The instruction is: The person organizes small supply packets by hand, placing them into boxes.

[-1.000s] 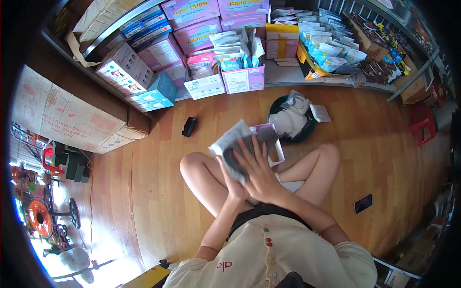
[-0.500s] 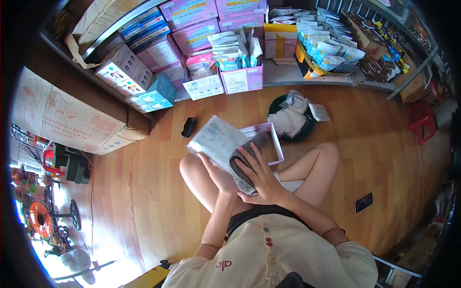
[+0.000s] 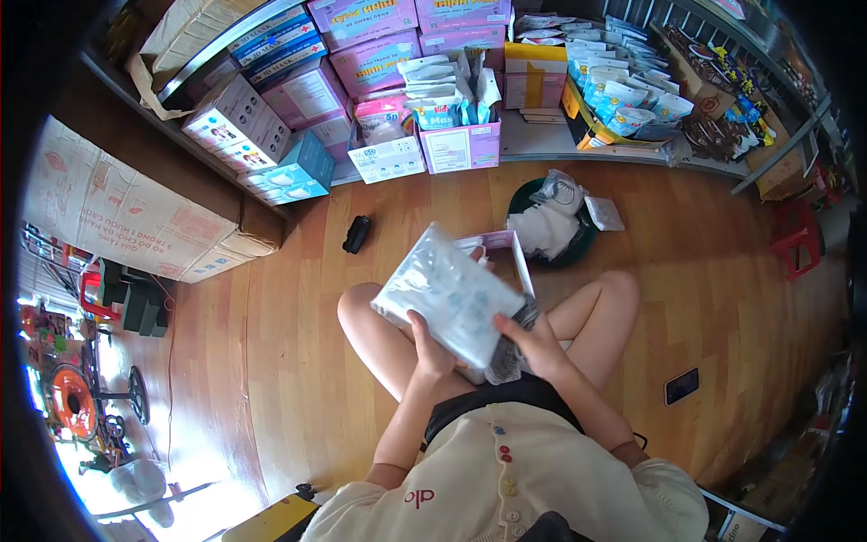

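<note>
A white packet in clear plastic wrap (image 3: 447, 294) is held tilted above my lap. My left hand (image 3: 433, 354) grips its lower left edge, thumb on the top face and fingers under it. At the right edge, my right hand (image 3: 539, 348) has its thumb on the packet and its other fingers mostly out of sight. A grey cloth (image 3: 506, 363) is bunched in that hand, partly hidden under the packet. Behind the packet stands an open pink-edged box (image 3: 519, 262) on the floor, with its contents mostly covered.
A dark green basin (image 3: 578, 248) holds white packets, with another white packet (image 3: 605, 214) beside it. A black case (image 3: 357, 234) and a phone (image 3: 682, 387) lie on the wooden floor. Shelves of boxes, including a pink box (image 3: 461, 149), line the back. A red stool (image 3: 795, 248) stands right.
The packet has swung right and now faces up over the cloth. My right hand has shifted from pressing the cloth on top to the packet's right edge, with the cloth underneath.
</note>
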`<state>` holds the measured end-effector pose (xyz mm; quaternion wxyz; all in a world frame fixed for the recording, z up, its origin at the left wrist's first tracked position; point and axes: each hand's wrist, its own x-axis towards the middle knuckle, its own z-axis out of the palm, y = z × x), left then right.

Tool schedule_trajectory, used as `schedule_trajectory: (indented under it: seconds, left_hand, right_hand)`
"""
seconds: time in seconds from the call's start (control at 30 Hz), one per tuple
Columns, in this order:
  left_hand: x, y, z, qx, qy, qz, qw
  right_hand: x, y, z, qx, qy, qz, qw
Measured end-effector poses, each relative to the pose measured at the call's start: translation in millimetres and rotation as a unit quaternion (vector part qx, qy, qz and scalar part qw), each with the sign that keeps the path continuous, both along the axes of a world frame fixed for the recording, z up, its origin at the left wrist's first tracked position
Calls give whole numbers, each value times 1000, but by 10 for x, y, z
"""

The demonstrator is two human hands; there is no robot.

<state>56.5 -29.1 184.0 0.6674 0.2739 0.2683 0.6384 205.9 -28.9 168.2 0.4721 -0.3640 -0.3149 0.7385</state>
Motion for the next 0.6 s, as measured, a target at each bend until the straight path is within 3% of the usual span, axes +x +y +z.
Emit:
schedule_trajectory:
  seconds: [0.03, 0.07, 0.23, 0.3, 0.4, 0.43, 0.5, 0.53, 0.57, 0.6]
  left_hand:
    - [76, 53, 38, 51, -76, -28, 995]
    - [64, 57, 24, 50, -77, -27, 995]
    - [-175, 129, -29, -18, -189, -2, 982]
    - [-186, 145, -44, 0, -215, -16, 977]
    - [-31, 157, 0, -14, -273, -96, 957]
    - [38, 128, -158, -86, -191, 8, 978]
    - [48, 3, -488, -63, -416, -127, 898]
    - [98, 69, -340, 10, -414, -173, 894]
    - [175, -50, -167, -119, -101, -25, 987]
    - [213, -79, -162, -99, -49, 6, 994]
  right_hand:
    - [-7, -18, -42, 69, -104, 37, 991]
    - [-15, -42, -75, 111, -146, 23, 983]
    - [355, -113, 106, 173, -298, -4, 939]
    - [384, -140, 268, 334, -296, -144, 883]
    - [210, -155, 388, 446, -353, 8, 823]
    - [116, -169, 322, 498, -433, 90, 746]
    - [-99, -183, 225, 556, -544, 28, 627]
    - [-116, -99, 254, 557, -545, 28, 626]
    - [-123, 65, 293, 548, -531, 22, 646]
    - [-139, 190, 326, 539, -516, 17, 666]
